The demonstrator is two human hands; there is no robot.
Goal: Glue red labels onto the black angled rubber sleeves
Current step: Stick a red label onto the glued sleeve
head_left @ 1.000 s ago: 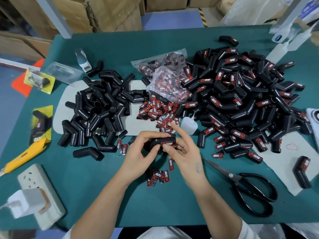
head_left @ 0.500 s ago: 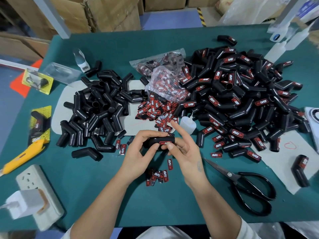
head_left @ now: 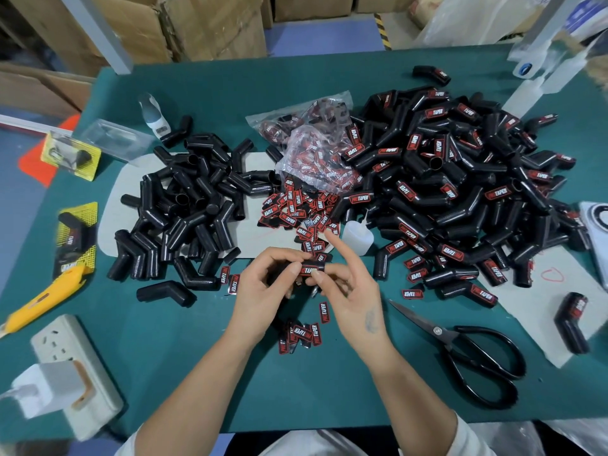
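Two hands on one sleeve (head_left: pixel 307 270), mid-table, front of piles. Left hand (head_left: pixel 263 291) curled round it; right hand (head_left: pixel 353 292) thumb pressing red label (head_left: pixel 309 269), index raised. Risk: label skews or lifts if thumb slips before glue sets. Count: one glue bottle (head_left: pixel 357 236), one scissors (head_left: pixel 473 353), bare sleeves (head_left: pixel 184 209) dozens, labelled pile (head_left: pixel 460 179) far more.

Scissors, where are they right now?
In the head view, the black scissors lie open on the green table, to the right of the right hand, just below the big pile of labelled sleeves.
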